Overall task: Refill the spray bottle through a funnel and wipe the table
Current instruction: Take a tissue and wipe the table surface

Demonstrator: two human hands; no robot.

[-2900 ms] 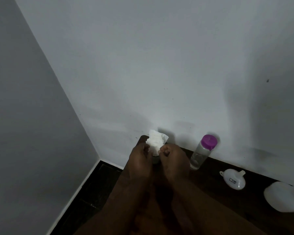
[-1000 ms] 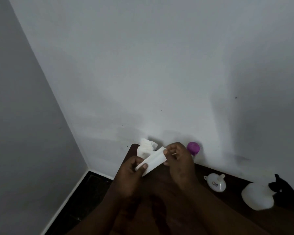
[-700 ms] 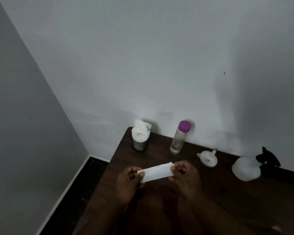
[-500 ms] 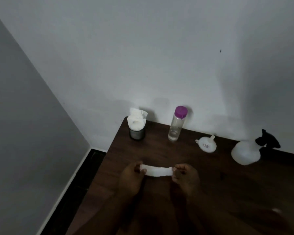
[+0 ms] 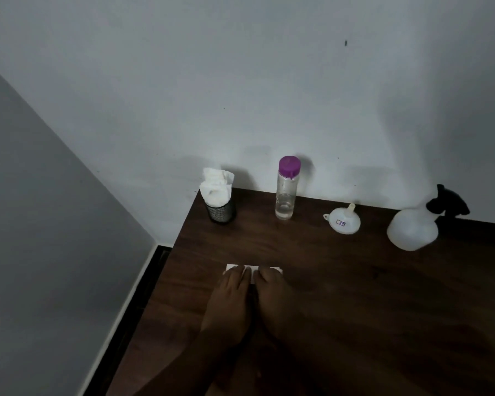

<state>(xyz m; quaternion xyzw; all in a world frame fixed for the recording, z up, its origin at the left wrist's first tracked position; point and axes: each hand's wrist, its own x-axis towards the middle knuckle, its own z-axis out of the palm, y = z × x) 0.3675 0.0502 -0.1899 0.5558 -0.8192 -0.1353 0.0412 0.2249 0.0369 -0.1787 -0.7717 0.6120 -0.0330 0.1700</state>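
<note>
left hand point(image 5: 231, 294): fingers straight, pressing the tissue point(image 5: 253, 275) flat.
right hand point(image 5: 272, 294): pressing likewise, gripping nothing.
tissue: lying near the left edge of the bench point(image 5: 355, 281).

black mesh cup point(image 5: 221, 212) by wall point(image 5: 269, 81); dark floor point(image 5: 136, 310), perhaps tiled, lower left.

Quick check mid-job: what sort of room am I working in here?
Probably a plain indoor room corner, home or office: a dark wooden table against bare white walls, holding a black mesh cup of white tissues.
</note>
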